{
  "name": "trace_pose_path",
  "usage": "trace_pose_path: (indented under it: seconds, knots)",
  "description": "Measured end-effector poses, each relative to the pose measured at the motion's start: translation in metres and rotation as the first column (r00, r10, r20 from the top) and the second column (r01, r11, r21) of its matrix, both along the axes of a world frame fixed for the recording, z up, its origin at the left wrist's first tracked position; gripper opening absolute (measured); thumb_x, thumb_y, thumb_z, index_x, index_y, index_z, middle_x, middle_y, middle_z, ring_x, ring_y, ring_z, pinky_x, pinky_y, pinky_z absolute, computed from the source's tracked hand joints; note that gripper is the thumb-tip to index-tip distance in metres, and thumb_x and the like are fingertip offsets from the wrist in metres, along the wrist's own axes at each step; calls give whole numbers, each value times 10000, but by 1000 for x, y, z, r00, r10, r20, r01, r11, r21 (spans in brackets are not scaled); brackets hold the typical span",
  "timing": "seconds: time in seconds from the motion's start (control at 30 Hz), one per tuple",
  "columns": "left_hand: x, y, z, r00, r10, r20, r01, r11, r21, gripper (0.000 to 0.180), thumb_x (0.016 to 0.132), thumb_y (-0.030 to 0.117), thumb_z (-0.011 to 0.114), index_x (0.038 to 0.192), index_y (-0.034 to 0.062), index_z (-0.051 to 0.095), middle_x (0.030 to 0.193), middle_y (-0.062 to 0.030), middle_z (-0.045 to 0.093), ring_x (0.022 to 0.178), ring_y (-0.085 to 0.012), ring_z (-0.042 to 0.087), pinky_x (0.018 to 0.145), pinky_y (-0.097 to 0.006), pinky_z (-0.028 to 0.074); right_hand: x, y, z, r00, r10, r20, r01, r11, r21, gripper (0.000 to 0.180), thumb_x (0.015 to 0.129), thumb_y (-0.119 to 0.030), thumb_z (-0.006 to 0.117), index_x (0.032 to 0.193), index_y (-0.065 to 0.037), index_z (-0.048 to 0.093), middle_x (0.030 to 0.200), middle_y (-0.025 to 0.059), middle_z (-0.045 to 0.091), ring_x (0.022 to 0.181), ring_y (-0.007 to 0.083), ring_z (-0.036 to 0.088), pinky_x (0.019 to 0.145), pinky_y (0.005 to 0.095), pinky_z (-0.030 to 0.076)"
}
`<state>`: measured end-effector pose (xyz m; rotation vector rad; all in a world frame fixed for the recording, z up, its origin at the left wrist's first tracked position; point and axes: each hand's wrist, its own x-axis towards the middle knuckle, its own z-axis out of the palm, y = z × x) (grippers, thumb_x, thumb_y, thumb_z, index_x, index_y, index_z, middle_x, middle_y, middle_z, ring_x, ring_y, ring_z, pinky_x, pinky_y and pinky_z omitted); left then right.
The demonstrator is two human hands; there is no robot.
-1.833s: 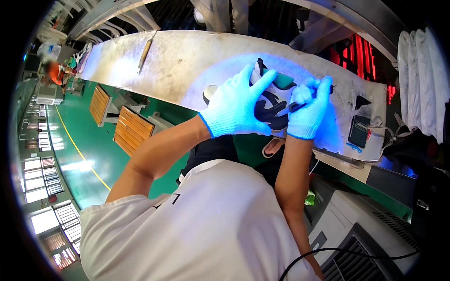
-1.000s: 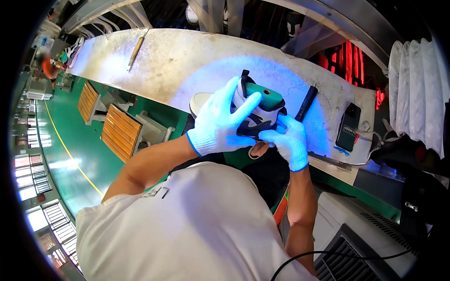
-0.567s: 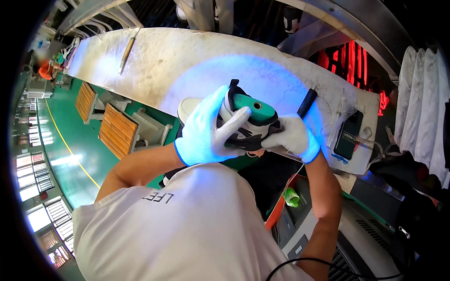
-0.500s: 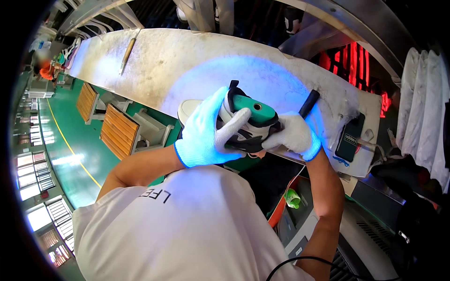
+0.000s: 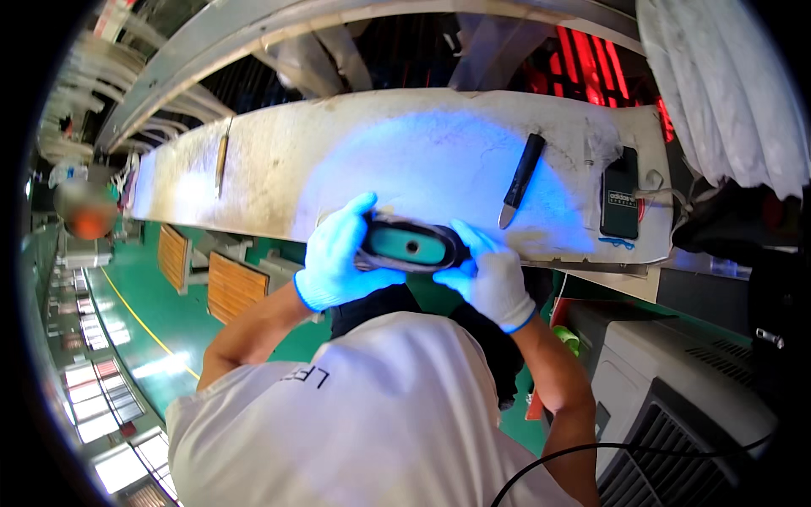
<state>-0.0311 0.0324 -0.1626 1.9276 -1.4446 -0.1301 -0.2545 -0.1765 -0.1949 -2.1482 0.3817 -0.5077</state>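
Above the near edge of the worktable, a dark-collared shoe is held between both my gloved hands. A green shoe last with a round hole fills its opening, which faces up. My left hand grips one end, fingers and thumb wrapped round it. At the other end my right hand is closed on the shoe. Both gloves look blue under the light. The underside of the shoe is hidden. Just beyond my right hand lies a knife with a black handle and a short pale blade.
The long, stained worktable runs across. On its right are a black phone and crumpled clear plastic. A wooden-handled tool lies far left. A grey machine stands at right, wooden-topped stools at left.
Both hands have brought the shoe lower and turned it, so its opening with the green last now faces up. My right hand has moved left and down. The whole knife now shows.
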Motion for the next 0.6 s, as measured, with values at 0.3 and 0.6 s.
trace_pose_path:
  seconds: [0.3,0.6]
  knots:
    - [4,-9,15,952,-210,224,249,955,-164,705,793,288,986,1358,28,654,1297,-208,780,1150,-420,770,1018,-536,594,-17,13,-18,996,0,-87,-25,958,-287,930,770,-295,938,1582,-17,578,1568,243,636,1055,356,810,786,447,662]
    - [1,-14,7,993,-113,14,114,987,-109,670,763,346,1010,1261,21,702,1200,-161,794,1044,-385,787,948,-486,619,13,-12,3,981,180,-68,-188,972,-143,917,762,-344,977,1518,11,598,1522,267,655,1115,410,780,883,483,655]
